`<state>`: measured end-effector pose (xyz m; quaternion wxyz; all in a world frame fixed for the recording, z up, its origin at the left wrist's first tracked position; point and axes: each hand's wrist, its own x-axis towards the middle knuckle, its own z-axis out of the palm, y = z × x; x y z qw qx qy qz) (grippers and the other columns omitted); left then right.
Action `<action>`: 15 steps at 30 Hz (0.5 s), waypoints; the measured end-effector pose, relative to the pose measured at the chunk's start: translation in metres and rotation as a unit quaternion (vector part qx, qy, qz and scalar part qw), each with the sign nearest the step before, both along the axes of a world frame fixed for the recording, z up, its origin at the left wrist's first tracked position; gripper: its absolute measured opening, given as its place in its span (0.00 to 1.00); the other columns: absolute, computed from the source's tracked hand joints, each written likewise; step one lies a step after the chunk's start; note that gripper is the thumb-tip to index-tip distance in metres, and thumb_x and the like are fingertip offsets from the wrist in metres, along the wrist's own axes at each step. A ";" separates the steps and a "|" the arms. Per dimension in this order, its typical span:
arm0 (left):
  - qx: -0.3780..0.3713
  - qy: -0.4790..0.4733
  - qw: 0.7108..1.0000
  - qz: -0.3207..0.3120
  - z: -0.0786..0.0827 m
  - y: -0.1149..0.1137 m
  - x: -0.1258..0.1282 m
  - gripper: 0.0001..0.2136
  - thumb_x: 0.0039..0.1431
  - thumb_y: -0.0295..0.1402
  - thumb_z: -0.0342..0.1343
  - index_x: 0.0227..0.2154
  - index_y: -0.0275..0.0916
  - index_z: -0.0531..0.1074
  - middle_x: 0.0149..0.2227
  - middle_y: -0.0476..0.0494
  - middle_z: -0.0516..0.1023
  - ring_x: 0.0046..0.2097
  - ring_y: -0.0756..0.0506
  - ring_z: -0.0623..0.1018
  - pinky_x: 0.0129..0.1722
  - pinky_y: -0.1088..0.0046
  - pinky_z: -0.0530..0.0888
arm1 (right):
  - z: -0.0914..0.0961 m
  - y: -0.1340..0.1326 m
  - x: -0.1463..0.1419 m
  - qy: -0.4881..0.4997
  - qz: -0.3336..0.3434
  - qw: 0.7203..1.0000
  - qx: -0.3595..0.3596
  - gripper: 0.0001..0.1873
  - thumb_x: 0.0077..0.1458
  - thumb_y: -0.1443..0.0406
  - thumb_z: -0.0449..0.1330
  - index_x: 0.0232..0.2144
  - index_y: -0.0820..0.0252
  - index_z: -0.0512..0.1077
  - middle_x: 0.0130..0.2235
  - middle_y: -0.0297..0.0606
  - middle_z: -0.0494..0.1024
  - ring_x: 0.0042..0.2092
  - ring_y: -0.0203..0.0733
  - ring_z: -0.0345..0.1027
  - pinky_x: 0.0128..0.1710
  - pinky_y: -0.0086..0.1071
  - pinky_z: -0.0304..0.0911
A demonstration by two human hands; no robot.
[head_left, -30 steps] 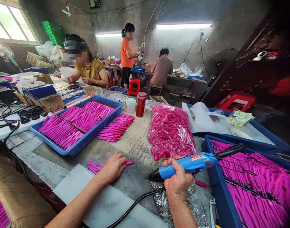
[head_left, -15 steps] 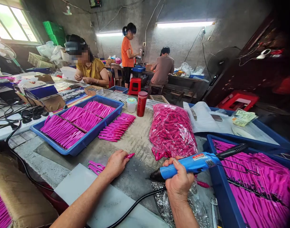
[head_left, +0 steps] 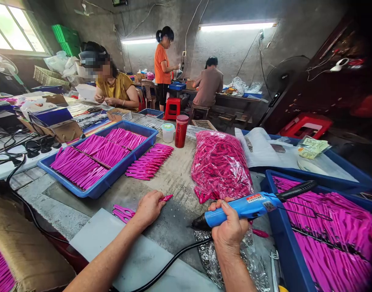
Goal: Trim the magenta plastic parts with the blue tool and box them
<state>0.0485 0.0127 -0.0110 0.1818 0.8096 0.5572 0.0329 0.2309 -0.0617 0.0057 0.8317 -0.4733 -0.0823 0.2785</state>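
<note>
My right hand is wrapped round a blue electric screwdriver, its black nose pointing left over the dark work mat and its black cord running down to the front edge. My left hand lies low on the mat, fingers closed on a slim pink plastic piece whose pointed tip sticks out to the right. Slotted pink ends show on the other side of that wrist; whether they belong to the same piece is hidden. Tiny metal parts are scattered between the hands, and the screwdriver tip is apart from the held piece.
Beyond my left hand lie a row of pink pieces and a blue tray of more. A plastic bag of pink parts, a red tumbler and another blue tray stand around. Several co-workers are farther back.
Both hands and the screwdriver hold almost the same positions. Only the camera's view has shifted slightly.
</note>
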 end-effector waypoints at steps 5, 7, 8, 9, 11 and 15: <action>0.005 -0.006 1.000 -0.003 -0.001 -0.002 0.000 0.05 0.60 0.30 0.51 0.32 0.39 0.72 0.37 0.45 0.76 0.42 0.47 0.74 0.40 0.75 0.67 | 0.001 0.001 -0.001 -0.006 0.004 1.000 0.010 0.19 0.31 0.61 0.66 0.28 0.60 0.64 0.18 0.27 0.67 0.19 0.35 0.61 0.20 0.30 0.61; 0.004 -0.002 1.000 -0.009 -0.001 -0.002 0.000 0.05 0.60 0.30 0.51 0.33 0.39 0.72 0.38 0.45 0.76 0.42 0.47 0.74 0.41 0.74 0.67 | 0.000 0.001 -0.001 -0.002 0.005 1.000 0.013 0.19 0.31 0.61 0.66 0.28 0.61 0.64 0.19 0.28 0.67 0.19 0.35 0.61 0.20 0.30 0.61; 0.003 0.003 1.000 -0.011 0.000 -0.002 0.000 0.05 0.60 0.30 0.51 0.33 0.39 0.72 0.38 0.45 0.76 0.43 0.46 0.74 0.41 0.74 0.67 | 0.000 0.001 -0.001 0.003 0.003 1.000 0.014 0.20 0.31 0.61 0.66 0.28 0.61 0.64 0.19 0.28 0.67 0.19 0.35 0.61 0.19 0.30 0.61; 0.001 0.008 1.000 -0.011 0.000 -0.002 0.001 0.05 0.60 0.30 0.51 0.33 0.39 0.72 0.38 0.45 0.76 0.43 0.46 0.74 0.41 0.74 0.66 | 0.000 0.001 -0.001 0.008 0.001 1.000 0.013 0.20 0.30 0.62 0.66 0.28 0.61 0.64 0.19 0.29 0.67 0.19 0.36 0.61 0.19 0.30 0.61; -0.007 0.017 1.000 -0.006 0.002 -0.001 0.002 0.05 0.59 0.30 0.51 0.33 0.40 0.72 0.38 0.46 0.76 0.43 0.46 0.74 0.40 0.75 0.66 | 0.000 0.001 0.000 0.016 -0.001 1.000 0.010 0.21 0.29 0.62 0.67 0.28 0.62 0.65 0.18 0.29 0.67 0.19 0.36 0.62 0.19 0.30 0.61; -0.021 0.017 1.000 0.009 0.004 0.000 0.004 0.04 0.58 0.30 0.53 0.33 0.40 0.73 0.39 0.46 0.77 0.44 0.47 0.74 0.40 0.75 0.66 | 0.002 0.001 -0.001 0.025 -0.001 1.000 0.006 0.21 0.28 0.62 0.67 0.28 0.62 0.65 0.18 0.29 0.68 0.19 0.37 0.62 0.18 0.30 0.61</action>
